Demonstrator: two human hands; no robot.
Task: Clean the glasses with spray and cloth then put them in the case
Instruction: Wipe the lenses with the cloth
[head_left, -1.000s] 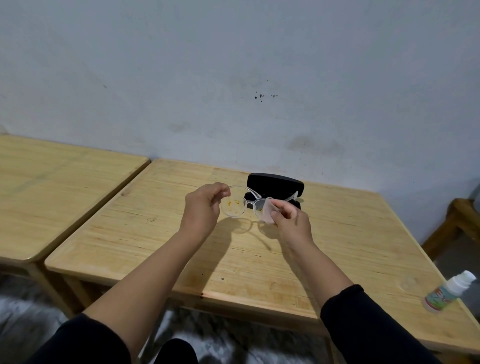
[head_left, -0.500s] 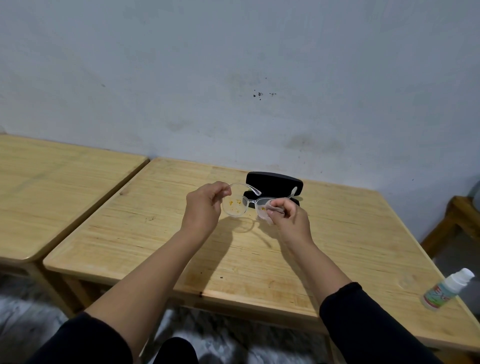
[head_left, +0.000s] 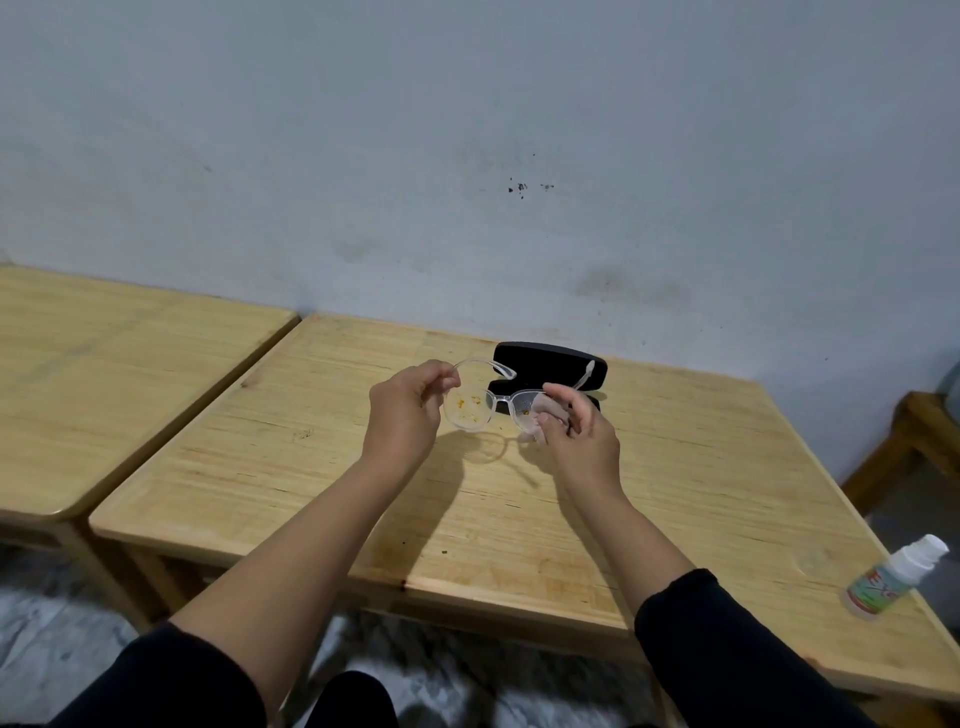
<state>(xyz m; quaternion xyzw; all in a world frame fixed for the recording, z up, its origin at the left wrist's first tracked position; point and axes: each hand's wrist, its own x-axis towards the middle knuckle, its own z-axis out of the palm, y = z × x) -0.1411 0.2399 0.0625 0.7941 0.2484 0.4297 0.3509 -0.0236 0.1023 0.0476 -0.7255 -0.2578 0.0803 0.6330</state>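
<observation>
Two hands grip the glasses: left hand frame, right hand cloth.

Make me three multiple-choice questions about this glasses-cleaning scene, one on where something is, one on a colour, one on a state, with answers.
1. Where is the spray bottle?
A. Near the table's right front edge
B. Inside the case
C. On the left table

2. What colour is the case?
A. Red
B. Black
C. White

3. How does the lens by the left hand look?
A. Spotless
C. Missing
B. Flecked with yellow-orange specks

Answers: 1 A, it stands at the right edge, far from both hands. 2 B, the open case behind the glasses is black. 3 B, specks show on that lens while the right hand presses a pale cloth on the other.
</observation>
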